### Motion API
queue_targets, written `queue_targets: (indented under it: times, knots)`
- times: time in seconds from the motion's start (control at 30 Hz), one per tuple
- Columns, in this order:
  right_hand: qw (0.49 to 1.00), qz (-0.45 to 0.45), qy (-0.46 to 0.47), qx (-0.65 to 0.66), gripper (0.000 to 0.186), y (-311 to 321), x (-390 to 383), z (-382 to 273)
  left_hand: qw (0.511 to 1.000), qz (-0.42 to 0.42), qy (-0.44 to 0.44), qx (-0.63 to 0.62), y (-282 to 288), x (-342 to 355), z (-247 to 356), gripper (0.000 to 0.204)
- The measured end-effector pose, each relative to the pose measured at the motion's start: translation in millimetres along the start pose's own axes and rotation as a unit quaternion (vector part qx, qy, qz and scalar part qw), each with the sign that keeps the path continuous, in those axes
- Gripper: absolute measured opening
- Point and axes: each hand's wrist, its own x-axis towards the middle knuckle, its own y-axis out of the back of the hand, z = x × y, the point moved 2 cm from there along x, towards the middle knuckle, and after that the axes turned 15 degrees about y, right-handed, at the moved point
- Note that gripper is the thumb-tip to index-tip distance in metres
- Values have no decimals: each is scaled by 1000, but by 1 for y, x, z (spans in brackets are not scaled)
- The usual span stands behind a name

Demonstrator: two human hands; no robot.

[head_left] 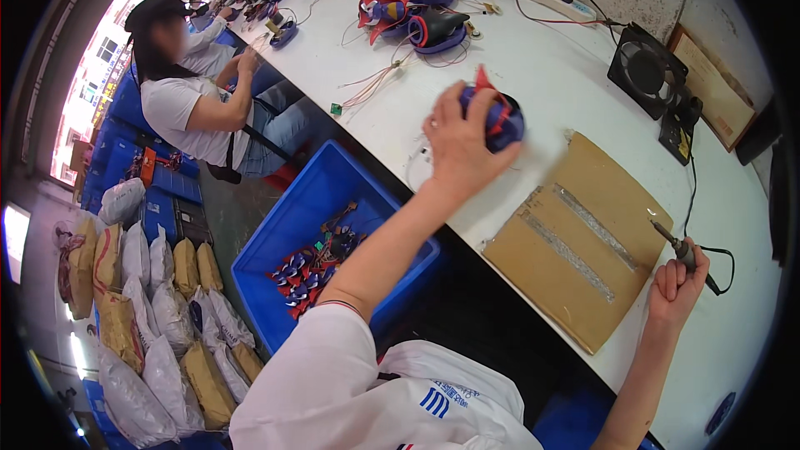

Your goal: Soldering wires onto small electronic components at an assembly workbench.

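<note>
My left hand [460,148] is wrapped over a rounded blue and red plastic piece [507,123] with a red pointed fin, above the white table; the palm hides part of it. In my right hand [673,293] is a soldering iron [682,250], gripped by its handle with the metal tip pointing up and left. The iron is over the right edge of a flat cardboard sheet [637,200] with strips of shiny tape. Its dark cord [694,192] runs up toward the back of the table.
Several similar pieces [437,29] with red wires lie at the far side. A black fan [646,71] and a power strip [558,2] stand by the wall. Left of the table, a blue bin [267,283] holds small parts. A seated person [200,100] works farther left, near stacked sacks [175,312].
</note>
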Motion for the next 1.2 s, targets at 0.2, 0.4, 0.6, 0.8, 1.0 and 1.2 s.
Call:
queue_targets:
  times: [0.2, 0.4, 0.6, 0.8, 1.0, 1.2]
  knots:
    - [999, 24, -10, -23, 21, -1, -11, 0, 996, 40, 18, 73, 2, 56, -69, 81]
    - [999, 23, -29, -27, 20, -8, -12, 1, 989, 71, 84, 101, 8, 114, -128, 83]
    - [999, 7, -35, -22, 18, -10, -13, 1, 966, 258, 21, 10, 17, 126, -102, 73]
    - [999, 28, -14, -42, 18, -9, -13, -1, 190, -598, 192, -754, 56, -23, 130, 62]
    - [999, -26, -22, -33, 17, -14, -11, -1, -143, -707, 200, -663, 121, -126, 269, 68]
    - [999, -26, -12, -35, 18, -26, -19, -5, -103, -714, 194, -665, 120, -155, 289, 71]
